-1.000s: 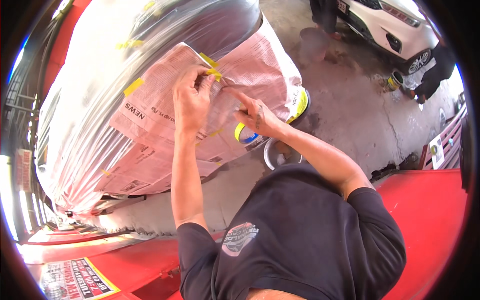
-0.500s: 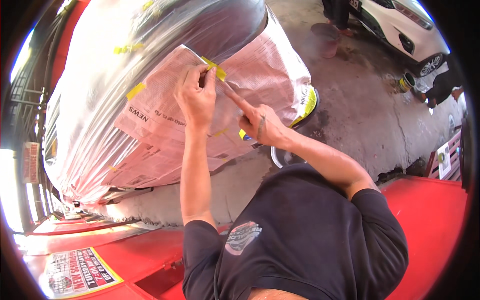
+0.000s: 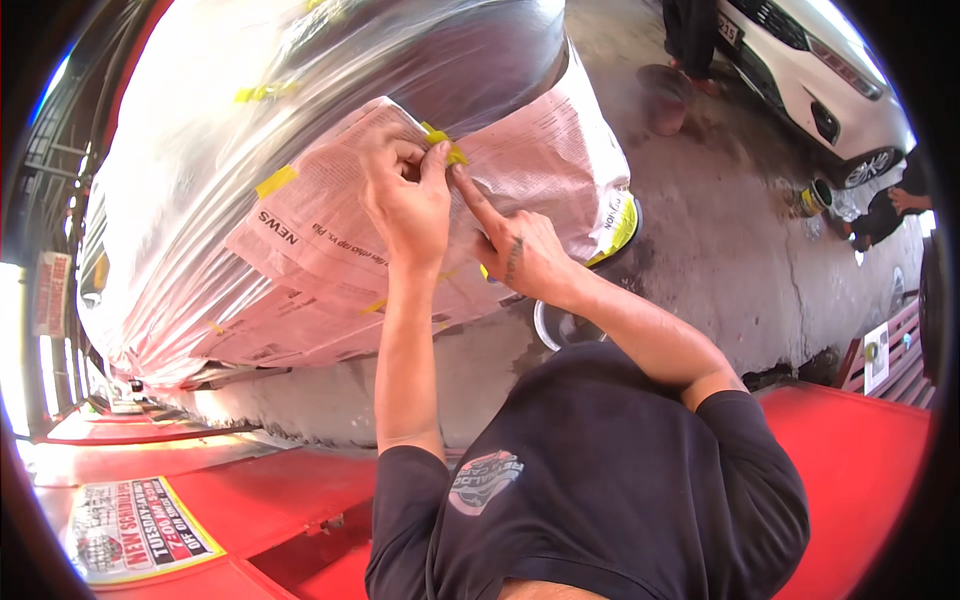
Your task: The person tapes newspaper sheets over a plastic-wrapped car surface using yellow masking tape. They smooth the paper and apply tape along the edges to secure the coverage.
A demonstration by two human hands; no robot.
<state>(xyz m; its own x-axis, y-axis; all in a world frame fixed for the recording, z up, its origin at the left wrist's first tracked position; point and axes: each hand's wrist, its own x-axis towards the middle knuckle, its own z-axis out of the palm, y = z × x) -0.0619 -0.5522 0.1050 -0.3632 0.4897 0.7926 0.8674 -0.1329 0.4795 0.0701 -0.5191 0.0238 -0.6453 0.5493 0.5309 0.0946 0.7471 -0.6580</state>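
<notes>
A vehicle's panel is covered with clear plastic sheeting (image 3: 190, 200) and sheets of newspaper (image 3: 330, 185). A short piece of yellow masking tape (image 3: 433, 133) lies across the newspaper's upper corner, where two sheets meet. My left hand (image 3: 408, 205) is closed, thumb and fingers pinched at this tape. From the right comes my right hand (image 3: 525, 250), its index fingertip touching the tape's lower end and its other fingers curled. A yellow-edged roll of tape (image 3: 484, 271) peeks out under the right hand, mostly hidden by it.
Another yellow tape strip (image 3: 276, 181) fastens the newspaper's left side. A pale round-rimmed container (image 3: 546, 325) stands below my right forearm. Farther right are a bucket (image 3: 665, 108), an open can (image 3: 814, 197), a white car (image 3: 815, 75) and people. Red panels (image 3: 850, 440) lie behind me.
Both hands stay at the tape, with my right index finger now up against its lower end. The view has shifted slightly, and the tape roll beneath my right hand shows less.
</notes>
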